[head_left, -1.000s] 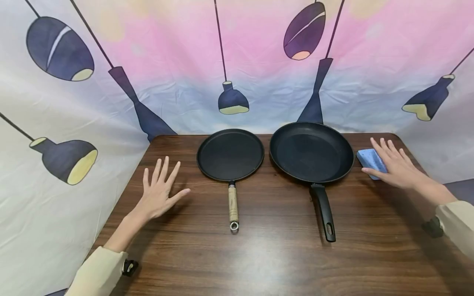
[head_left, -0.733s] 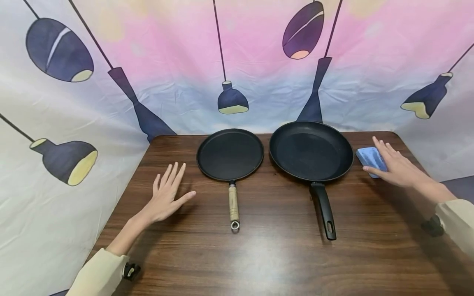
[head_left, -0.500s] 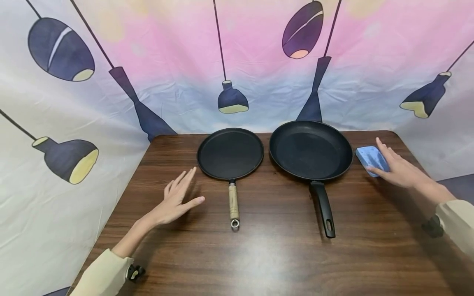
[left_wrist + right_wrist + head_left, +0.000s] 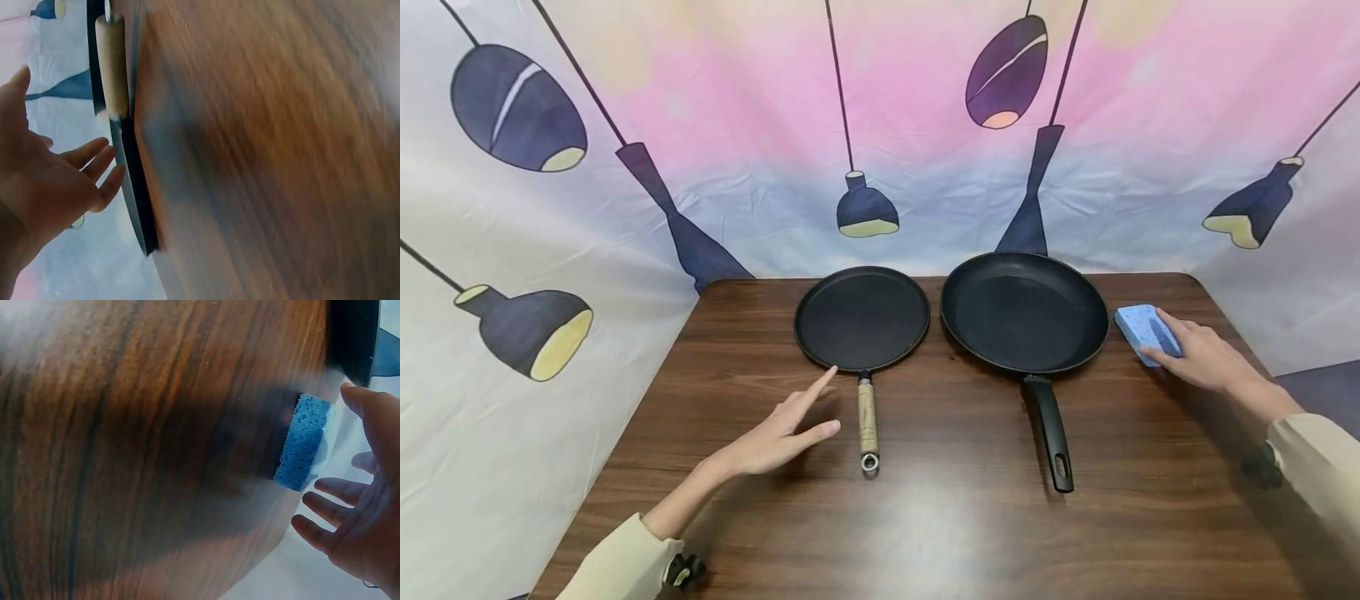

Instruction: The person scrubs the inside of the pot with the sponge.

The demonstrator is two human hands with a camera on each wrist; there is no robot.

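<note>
Right hand (image 4: 1206, 354): held wide, thumb and fingers spread apart beside the sponge; whether the skin meets it, I cannot tell.
Sponge (image 4: 1142, 330): blue, at the far right of the table (image 4: 962, 542), just right of the deep pan's rim; whether it sits flat or slightly tipped is unclear.
Sponge risk: a grip closing on one corner only could let it twist or slip, since the fingers seem to lie toward its right side; a push leftward could run it into the deep pan.
Left hand (image 4: 775, 442): holding nothing, fingers loose and thumb well apart from them, near the wooden handle (image 4: 867, 417).
Flat pan (image 4: 862, 318): left of the deep pan (image 4: 1026, 312), its handle toward the person; the index fingertip overlaps its near rim in the head view, contact uncertain.
Handle risk: a sideways brush by the left thumb could swivel the flat pan, because the handle gives leverage.
Gap between pans: narrow, so either pan, if nudged, might knock its neighbour.
</note>
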